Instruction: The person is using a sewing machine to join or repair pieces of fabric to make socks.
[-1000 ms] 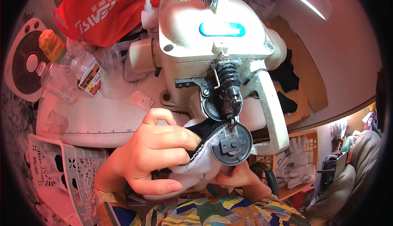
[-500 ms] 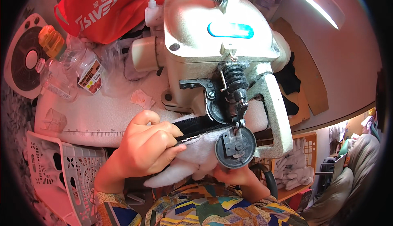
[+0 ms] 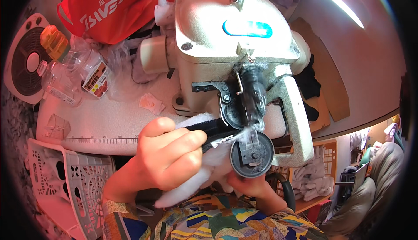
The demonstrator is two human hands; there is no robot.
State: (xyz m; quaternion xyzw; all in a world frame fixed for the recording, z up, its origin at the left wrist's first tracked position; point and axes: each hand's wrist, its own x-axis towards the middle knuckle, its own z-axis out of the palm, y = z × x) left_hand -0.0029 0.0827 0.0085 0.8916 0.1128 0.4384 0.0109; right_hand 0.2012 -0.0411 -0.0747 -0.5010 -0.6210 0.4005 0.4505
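Note:
My left hand [image 3: 172, 155] is closed on a piece of black and white plush fabric [image 3: 185, 185], pinching its edge left of the sewing machine's round disc. The black pile [image 3: 208, 129] runs from the fingers to the disc, and the white part hangs below. A cream industrial sewing machine [image 3: 204, 44] stands in front of me. The fabric's edge meets its dark toothed disc [image 3: 257, 164] under the needle mechanism [image 3: 252, 94], which is blurred. My right hand [image 3: 248, 185] is below the disc, next to the white fabric; its fingers are mostly hidden.
A white plastic basket [image 3: 85, 187] stands at the left, and an orange basket [image 3: 328, 170] with pale pieces at the right. Clear bottles [image 3: 58, 81], a fan [image 3: 30, 61] and a red bag [image 3: 109, 11] lie around the back left. A lamp [image 3: 337, 5] shines at the upper right.
My left hand has moved a little right, closer to the disc, with the fabric edge. The machine's needle mechanism, sharp before, is now blurred. My right hand has hardly moved.

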